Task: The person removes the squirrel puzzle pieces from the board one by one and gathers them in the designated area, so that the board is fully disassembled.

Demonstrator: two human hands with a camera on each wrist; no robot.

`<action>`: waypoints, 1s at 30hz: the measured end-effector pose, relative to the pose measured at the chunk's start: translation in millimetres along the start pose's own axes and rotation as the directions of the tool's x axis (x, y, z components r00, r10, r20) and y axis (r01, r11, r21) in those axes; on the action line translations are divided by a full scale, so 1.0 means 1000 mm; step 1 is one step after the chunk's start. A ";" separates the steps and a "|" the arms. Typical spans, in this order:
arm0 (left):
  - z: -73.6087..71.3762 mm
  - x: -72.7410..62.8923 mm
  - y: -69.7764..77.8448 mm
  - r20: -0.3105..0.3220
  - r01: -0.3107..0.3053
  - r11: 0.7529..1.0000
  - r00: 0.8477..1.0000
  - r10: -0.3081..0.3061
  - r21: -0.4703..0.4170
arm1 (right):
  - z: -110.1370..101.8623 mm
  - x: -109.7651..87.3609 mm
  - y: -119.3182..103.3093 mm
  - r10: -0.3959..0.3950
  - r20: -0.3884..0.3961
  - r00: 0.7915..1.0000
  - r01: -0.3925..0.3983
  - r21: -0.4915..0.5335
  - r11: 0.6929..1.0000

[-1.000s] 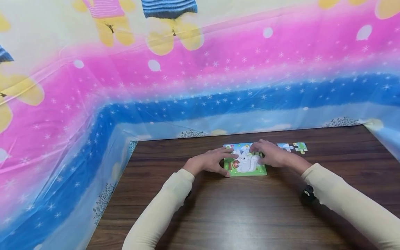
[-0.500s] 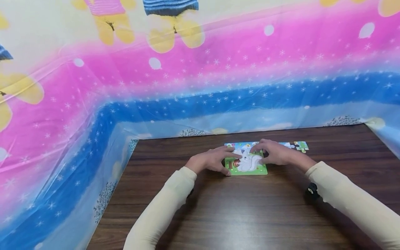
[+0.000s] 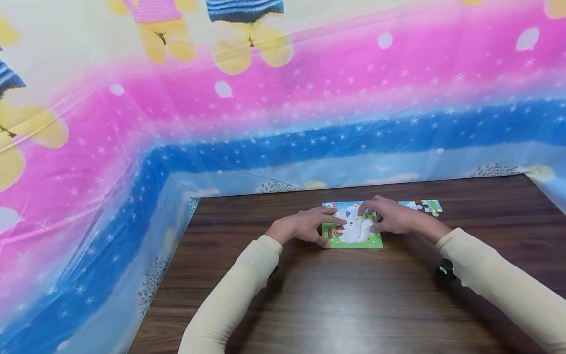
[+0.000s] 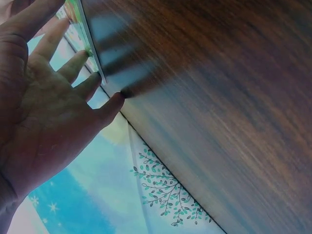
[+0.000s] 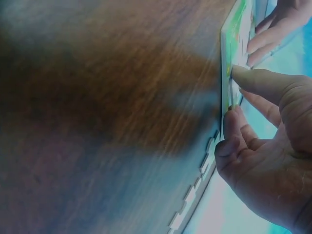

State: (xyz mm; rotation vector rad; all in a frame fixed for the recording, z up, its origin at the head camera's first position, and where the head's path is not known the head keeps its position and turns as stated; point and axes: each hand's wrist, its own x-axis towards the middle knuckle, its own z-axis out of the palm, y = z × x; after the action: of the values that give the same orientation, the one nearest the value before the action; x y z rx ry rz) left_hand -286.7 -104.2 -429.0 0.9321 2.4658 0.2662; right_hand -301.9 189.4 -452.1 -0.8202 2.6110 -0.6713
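A jigsaw puzzle (image 3: 360, 241) with a white cartoon animal on a green and blue ground lies flat on the brown table. My left hand (image 3: 308, 226) rests at its left side, fingers spread and reaching over the picture, as the left wrist view also shows. Over the right part of the puzzle, my right hand (image 3: 392, 216) has its thumb and fingers curled. In the right wrist view, the thumb (image 5: 261, 80) and fingers pinch a thin puzzle piece (image 5: 231, 90) at the puzzle's right side. The hand hides most of that piece.
Loose puzzle pieces (image 3: 432, 206) lie on the wooden table (image 3: 336, 300) beyond the right hand, along the back. A pink and blue printed cloth (image 3: 274, 118) hangs behind and to the left of the table.
Both hands stay at the puzzle, with only slight finger shifts on the right. The whole view has drifted a little to the right.
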 end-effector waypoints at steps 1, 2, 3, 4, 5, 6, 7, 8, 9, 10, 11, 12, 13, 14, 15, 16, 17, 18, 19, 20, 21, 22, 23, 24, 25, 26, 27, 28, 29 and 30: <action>0.000 0.000 0.000 0.001 -0.001 1.000 1.000 0.001 -0.002 | 0.000 -0.001 0.000 -0.006 -0.003 1.000 0.006 0.004 1.000; 0.000 0.001 0.000 0.000 -0.002 1.000 1.000 0.002 -0.003 | 0.000 -0.001 0.000 -0.006 -0.005 1.000 0.006 0.011 1.000; 0.000 0.001 -0.001 -0.002 -0.002 1.000 1.000 0.002 -0.003 | 0.001 -0.001 0.000 -0.007 -0.006 1.000 0.007 0.018 1.000; 0.000 0.001 -0.001 -0.004 -0.003 1.000 1.000 0.003 -0.004 | 0.001 -0.001 0.000 -0.009 -0.005 1.000 0.009 0.021 1.000; 0.000 0.001 -0.001 -0.005 -0.006 1.000 1.000 0.006 -0.009 | 0.001 -0.001 0.000 -0.012 -0.003 1.000 0.012 0.021 1.000; 0.000 0.001 -0.001 -0.007 -0.011 1.000 1.000 0.011 -0.017 | 0.001 -0.001 0.000 -0.016 -0.002 1.000 0.016 0.015 1.000; 0.000 0.001 -0.002 -0.007 -0.013 1.000 1.000 0.013 -0.024 | 0.001 -0.002 0.000 -0.016 -0.002 1.000 0.016 0.005 1.000; 0.000 0.001 -0.002 -0.007 -0.016 0.999 1.000 0.016 -0.033 | 0.001 -0.002 0.000 -0.015 -0.002 1.000 0.015 -0.005 1.000; 0.001 0.000 -0.003 -0.008 -0.018 0.999 1.000 0.018 -0.040 | 0.001 -0.002 0.000 -0.024 -0.003 1.000 0.024 -0.017 1.000; 0.000 0.000 -0.003 -0.008 -0.019 0.999 1.000 0.018 -0.048 | 0.001 -0.002 0.001 -0.032 -0.003 0.999 0.032 -0.027 0.999; 0.001 0.000 -0.003 -0.007 -0.020 0.998 1.000 0.019 -0.056 | 0.001 -0.002 0.001 -0.040 -0.003 0.999 0.040 -0.031 0.999; 0.001 0.000 -0.003 -0.007 -0.022 0.998 1.000 0.022 -0.062 | 0.002 -0.002 0.002 -0.043 -0.005 0.999 0.043 -0.033 0.999; 0.001 0.000 -0.003 -0.006 -0.021 0.998 1.000 0.020 -0.064 | 0.002 -0.003 0.003 -0.044 -0.003 0.999 0.044 -0.028 0.999; 0.001 0.000 -0.003 -0.004 -0.023 0.997 1.000 0.023 -0.069 | 0.002 -0.003 0.004 -0.043 -0.002 0.999 0.043 -0.018 0.999; 0.001 0.000 -0.003 -0.002 -0.024 0.997 1.000 0.024 -0.073 | 0.003 -0.004 0.005 -0.044 0.002 0.999 0.044 -0.002 0.999; 0.001 0.000 -0.003 0.000 -0.022 0.997 1.000 0.022 -0.070 | 0.003 -0.004 0.006 -0.042 0.004 0.999 0.042 0.017 0.999; 0.001 0.000 -0.003 0.003 -0.023 0.997 1.000 0.023 -0.068 | 0.003 -0.004 0.007 -0.042 0.006 0.999 0.042 0.037 0.998; 0.002 0.000 -0.003 0.007 -0.025 0.997 1.000 0.025 -0.069 | 0.004 -0.004 0.008 -0.039 0.007 0.999 0.039 0.057 0.998; 0.002 0.000 -0.002 0.008 -0.021 0.998 1.000 0.021 -0.066 | 0.004 -0.004 0.009 -0.043 0.009 0.999 0.042 0.075 0.996; 0.002 -0.001 -0.002 0.011 -0.022 0.997 1.000 0.022 -0.068 | 0.004 -0.004 0.010 -0.044 0.007 0.999 0.043 0.089 0.995; 0.002 -0.001 -0.002 0.011 -0.020 0.998 1.000 0.021 -0.067 | 0.004 -0.005 0.010 -0.053 0.004 0.999 0.052 0.098 0.994; 0.002 -0.001 -0.002 0.011 -0.018 0.998 1.000 0.019 -0.062 | 0.003 -0.005 0.011 -0.052 0.002 0.999 0.052 0.104 0.993; 0.002 -0.002 -0.002 0.012 -0.021 0.998 1.000 0.021 -0.066 | 0.003 -0.005 0.011 -0.055 0.001 0.998 0.054 0.106 0.993; 0.002 -0.002 -0.002 0.011 -0.023 0.998 1.000 0.023 -0.066 | 0.003 -0.005 0.012 -0.063 0.000 0.998 0.062 0.104 0.993; 0.002 -0.002 -0.002 0.009 -0.021 0.998 1.000 0.021 -0.062 | 0.003 -0.006 0.012 -0.066 0.001 0.998 0.065 0.101 0.993; 0.002 -0.003 -0.001 0.008 -0.024 0.998 1.000 0.024 -0.061 | 0.003 -0.006 0.012 -0.066 0.002 0.998 0.066 0.100 0.993; 0.001 -0.003 -0.001 0.006 -0.025 0.998 1.000 0.025 -0.056 | 0.003 -0.006 0.013 -0.067 0.003 0.998 0.066 0.098 0.993; 0.001 -0.003 -0.001 0.004 -0.025 0.998 1.000 0.026 -0.049 | 0.003 -0.006 0.013 -0.061 0.005 0.998 0.061 0.099 0.993; 0.001 -0.003 -0.001 0.004 -0.025 0.999 1.000 0.025 -0.045 | 0.003 -0.006 0.014 -0.063 0.008 0.998 0.062 0.100 0.993; 0.001 -0.003 -0.001 0.004 -0.022 0.999 1.000 0.023 -0.042 | 0.003 -0.005 0.014 -0.064 0.011 0.998 0.063 0.101 0.993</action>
State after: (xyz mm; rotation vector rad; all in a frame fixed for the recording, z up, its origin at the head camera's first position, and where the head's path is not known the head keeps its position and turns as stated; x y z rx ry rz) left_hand -284.5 -107.0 -429.3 0.9422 2.4373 0.3225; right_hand -302.9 201.8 -461.0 -0.8768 2.5251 -0.8044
